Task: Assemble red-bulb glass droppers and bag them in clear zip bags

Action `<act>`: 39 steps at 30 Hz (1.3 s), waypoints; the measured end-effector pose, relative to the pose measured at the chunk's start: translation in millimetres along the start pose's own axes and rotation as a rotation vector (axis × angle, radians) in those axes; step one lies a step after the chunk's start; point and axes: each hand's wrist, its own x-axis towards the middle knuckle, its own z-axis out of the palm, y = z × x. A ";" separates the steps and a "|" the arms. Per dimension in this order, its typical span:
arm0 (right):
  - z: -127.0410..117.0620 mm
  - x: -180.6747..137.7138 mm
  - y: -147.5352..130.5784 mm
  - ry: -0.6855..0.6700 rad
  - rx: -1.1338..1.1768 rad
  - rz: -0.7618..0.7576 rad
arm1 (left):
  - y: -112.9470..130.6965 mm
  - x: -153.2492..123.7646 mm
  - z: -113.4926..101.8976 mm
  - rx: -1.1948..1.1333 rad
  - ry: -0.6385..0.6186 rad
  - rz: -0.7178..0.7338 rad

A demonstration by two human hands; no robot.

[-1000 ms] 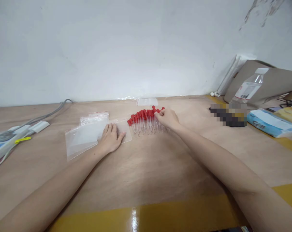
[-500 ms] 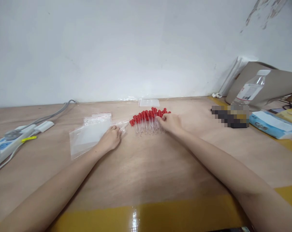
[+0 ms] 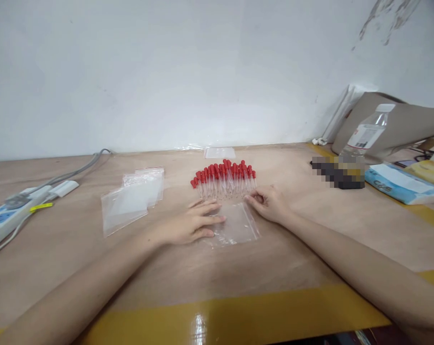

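Note:
A clear zip-lock bag (image 3: 236, 225) lies flat on the table in front of me. My left hand (image 3: 191, 221) rests on its left part, fingers stretched out and apart. At the bag's far right corner, the thumb and forefinger of my right hand (image 3: 269, 203) are pinched together; the corner seems to be between them, though the fingertips partly hide it. Just beyond both hands lies a row of clear droppers (image 3: 224, 178) with red bulbs, bulbs pointing away from me and tips towards me.
More clear bags (image 3: 132, 199) lie stacked at the left, near a power strip (image 3: 14, 215) with cables. A flat white packet (image 3: 220, 153) lies by the wall. To the right stand a water bottle (image 3: 368, 132) and a grey bag (image 3: 411, 120), with a blue tissue pack (image 3: 405, 184) nearer.
My left hand has moved right from the bag stack, and one bag now lies before the droppers. My right hand has come back from the droppers to that bag's corner.

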 end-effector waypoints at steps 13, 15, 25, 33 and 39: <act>-24.1 0.1 10.6 -0.400 0.361 -0.060 | -1.7 -6.4 27.3 -0.042 0.131 -0.132; -21.1 0.0 10.3 -0.436 0.403 -0.067 | -1.5 -5.4 32.4 -0.057 0.199 -0.138; -5.4 -12.0 3.5 -0.265 0.364 -0.364 | -2.8 -5.9 35.9 -0.014 0.206 -0.156; -19.6 -19.7 -8.7 -0.455 0.346 -0.456 | -3.4 -8.0 33.2 -0.051 0.139 -0.203; -25.8 -18.8 -9.0 -0.562 0.124 -0.516 | -6.1 -13.1 31.1 -0.059 0.113 -0.196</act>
